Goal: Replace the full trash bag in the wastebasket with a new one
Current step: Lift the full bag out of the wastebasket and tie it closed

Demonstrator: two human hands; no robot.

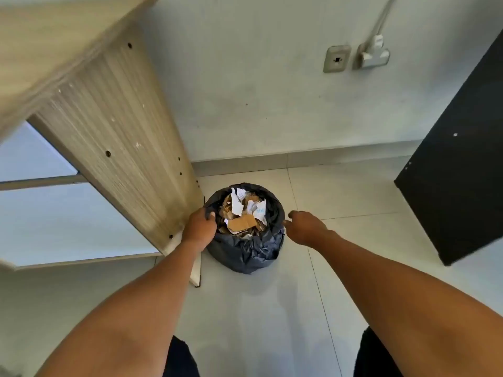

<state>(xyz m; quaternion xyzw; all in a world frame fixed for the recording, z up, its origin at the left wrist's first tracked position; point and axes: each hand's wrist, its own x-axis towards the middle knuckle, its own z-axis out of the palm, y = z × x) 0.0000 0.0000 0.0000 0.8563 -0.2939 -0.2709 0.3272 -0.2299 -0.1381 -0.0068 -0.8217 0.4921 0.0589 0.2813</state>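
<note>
A small wastebasket stands on the tiled floor, fully wrapped by a black trash bag (249,253) folded over its rim. The bag is heaped with torn cardboard and white paper scraps (243,214). My left hand (200,228) grips the bag's edge at the left side of the rim, fingers curled over it. My right hand (306,227) reaches toward the right side of the rim, with its fingertips at the bag's edge; whether they pinch the plastic is not visible. The basket itself is hidden under the bag.
A light wooden desk side panel (119,148) stands close to the left of the basket. A black furniture panel (457,170) stands at the right. Behind is a pale wall with a socket and plug (373,54). Grey floor tiles (258,322) lie in front.
</note>
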